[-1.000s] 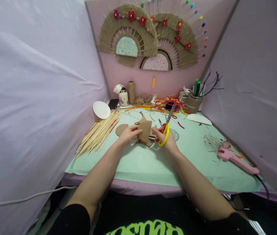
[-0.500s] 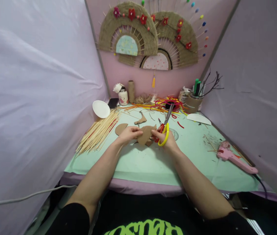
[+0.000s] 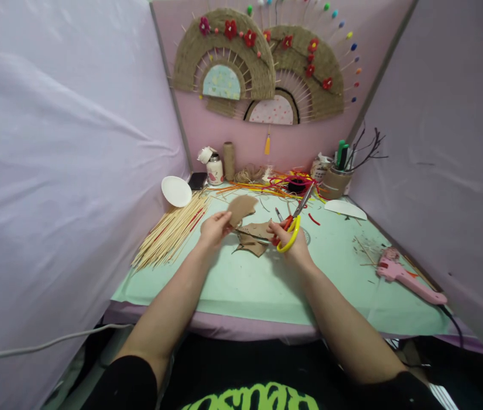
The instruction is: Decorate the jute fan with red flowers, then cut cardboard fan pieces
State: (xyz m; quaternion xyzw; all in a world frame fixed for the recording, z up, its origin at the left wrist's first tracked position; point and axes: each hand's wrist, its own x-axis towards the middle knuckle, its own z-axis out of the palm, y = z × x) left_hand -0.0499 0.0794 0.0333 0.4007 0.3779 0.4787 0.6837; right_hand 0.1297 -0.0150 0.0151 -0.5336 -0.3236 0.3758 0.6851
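My left hand (image 3: pixel 216 229) pinches a rounded brown cardboard piece (image 3: pixel 240 208), raised over the mat. Scissors with yellow and red handles (image 3: pixel 295 233) hang in my right hand (image 3: pixel 289 238), blades pointing up and away. The fingertips of that hand also touch a ragged cardboard strip (image 3: pixel 258 229). Beneath, between the hands, more cardboard scraps (image 3: pixel 250 246) lie on the pale green mat (image 3: pixel 250 285). Whether another piece is stacked behind the one in my left hand cannot be seen.
Thin wooden sticks (image 3: pixel 173 230) and a white oval dish (image 3: pixel 176 191) are at the left. A pink glue gun (image 3: pixel 410 279) lies right. Colored pipe cleaners (image 3: pixel 284 183), a twine roll (image 3: pixel 229 161), a bottle (image 3: pixel 215 169) and a pen pot (image 3: pixel 336 181) line the back.
The rounded piece at the left is now up in my left hand, which has moved slightly left and away from my right. The scissors have tilted further right.
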